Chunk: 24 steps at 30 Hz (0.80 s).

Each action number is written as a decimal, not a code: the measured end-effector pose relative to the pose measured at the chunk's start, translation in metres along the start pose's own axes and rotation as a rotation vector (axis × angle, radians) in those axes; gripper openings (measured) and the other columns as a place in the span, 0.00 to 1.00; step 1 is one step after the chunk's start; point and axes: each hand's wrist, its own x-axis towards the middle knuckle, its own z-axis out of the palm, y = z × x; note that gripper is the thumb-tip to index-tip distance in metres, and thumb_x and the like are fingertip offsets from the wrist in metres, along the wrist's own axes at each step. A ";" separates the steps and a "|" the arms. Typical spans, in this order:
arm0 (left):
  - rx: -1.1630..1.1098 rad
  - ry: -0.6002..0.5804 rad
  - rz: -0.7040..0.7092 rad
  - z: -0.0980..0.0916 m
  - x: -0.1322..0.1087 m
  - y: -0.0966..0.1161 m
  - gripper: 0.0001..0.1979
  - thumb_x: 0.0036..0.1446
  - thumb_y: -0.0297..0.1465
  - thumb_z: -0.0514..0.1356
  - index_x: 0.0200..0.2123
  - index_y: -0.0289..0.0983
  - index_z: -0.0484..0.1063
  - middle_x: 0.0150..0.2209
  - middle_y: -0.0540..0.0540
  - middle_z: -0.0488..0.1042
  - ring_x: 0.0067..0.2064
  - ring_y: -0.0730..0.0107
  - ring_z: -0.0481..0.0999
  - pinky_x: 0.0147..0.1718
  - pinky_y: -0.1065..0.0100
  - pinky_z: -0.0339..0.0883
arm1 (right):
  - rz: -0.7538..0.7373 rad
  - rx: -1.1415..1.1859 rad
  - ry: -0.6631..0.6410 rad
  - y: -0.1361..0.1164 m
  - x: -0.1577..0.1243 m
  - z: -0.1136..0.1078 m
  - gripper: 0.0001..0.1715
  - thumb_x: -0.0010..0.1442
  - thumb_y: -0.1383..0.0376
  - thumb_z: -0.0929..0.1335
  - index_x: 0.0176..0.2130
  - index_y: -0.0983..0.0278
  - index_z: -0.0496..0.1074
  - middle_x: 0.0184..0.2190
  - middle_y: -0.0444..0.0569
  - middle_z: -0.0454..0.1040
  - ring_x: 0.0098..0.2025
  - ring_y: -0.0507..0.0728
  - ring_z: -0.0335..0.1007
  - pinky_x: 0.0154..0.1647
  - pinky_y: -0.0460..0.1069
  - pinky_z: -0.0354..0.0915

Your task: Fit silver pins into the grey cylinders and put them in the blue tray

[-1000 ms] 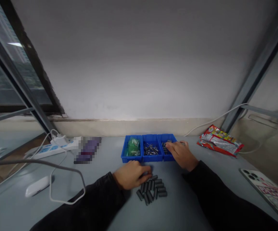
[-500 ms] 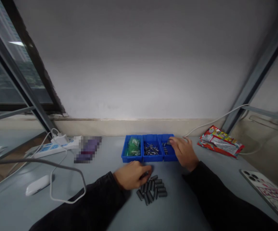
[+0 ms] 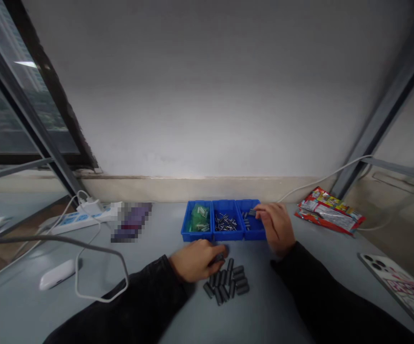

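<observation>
My left hand (image 3: pixel 198 260) is closed low over the table, its thumb and forefinger around a dark grey cylinder (image 3: pixel 218 258). Just below and right of those fingers lies a loose pile of similar dark cylinders (image 3: pixel 223 291). At the right-hand blue bin (image 3: pixel 255 235), my right hand (image 3: pixel 277 227) reaches over the rim, fingers closed at the end of another grey cylinder (image 3: pixel 252 212). A few more cylinders lie along that bin's left side. The middle blue bin (image 3: pixel 228 235) holds many small shiny metal pins, and the left blue bin (image 3: pixel 196 237) holds a green bag with small silvery pieces.
On the left are a white power strip (image 3: pixel 74 220), a white case (image 3: pixel 58 274), a looping grey cable (image 3: pixel 123 267) and a pixelated purple item (image 3: pixel 133 222). On the right are a red snack packet (image 3: pixel 330 215) and a phone (image 3: pixel 400 286). A wall stands behind.
My right hand has turned slightly and drawn its fingers to the right, showing more of the cylinder. One cylinder at the pile's top has swung more upright. My left hand has hardly moved.
</observation>
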 end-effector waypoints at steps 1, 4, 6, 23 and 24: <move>-0.004 0.010 0.006 0.000 0.000 0.001 0.11 0.66 0.32 0.56 0.49 0.39 0.71 0.33 0.46 0.77 0.33 0.66 0.78 0.30 0.69 0.66 | -0.040 0.026 -0.027 -0.004 -0.001 0.002 0.16 0.72 0.64 0.57 0.41 0.64 0.71 0.34 0.49 0.75 0.38 0.57 0.69 0.48 0.56 0.59; -0.009 0.041 -0.016 -0.001 0.000 0.003 0.14 0.67 0.32 0.54 0.55 0.40 0.69 0.33 0.46 0.77 0.33 0.65 0.78 0.30 0.70 0.67 | -0.156 0.038 -0.106 -0.015 -0.005 0.010 0.13 0.70 0.67 0.60 0.35 0.64 0.70 0.29 0.47 0.73 0.33 0.55 0.65 0.42 0.53 0.58; -0.025 0.061 -0.050 -0.001 0.000 0.003 0.15 0.68 0.33 0.54 0.56 0.40 0.67 0.31 0.47 0.76 0.32 0.65 0.78 0.28 0.70 0.65 | -0.204 0.039 -0.159 -0.023 -0.009 0.016 0.12 0.69 0.69 0.62 0.33 0.64 0.69 0.28 0.47 0.73 0.31 0.54 0.65 0.39 0.51 0.58; -0.180 0.575 0.097 0.009 0.003 -0.007 0.07 0.69 0.34 0.58 0.46 0.36 0.68 0.33 0.48 0.74 0.33 0.71 0.74 0.34 0.70 0.70 | -0.167 0.154 -0.493 -0.045 -0.025 0.029 0.11 0.72 0.62 0.62 0.47 0.64 0.70 0.39 0.49 0.75 0.40 0.55 0.73 0.40 0.50 0.65; -0.168 0.590 0.106 0.008 0.003 -0.006 0.07 0.69 0.34 0.58 0.45 0.36 0.69 0.33 0.48 0.74 0.33 0.71 0.74 0.34 0.70 0.70 | -0.165 0.157 -0.497 -0.045 -0.025 0.030 0.12 0.72 0.62 0.61 0.47 0.64 0.70 0.39 0.50 0.75 0.40 0.55 0.73 0.40 0.50 0.65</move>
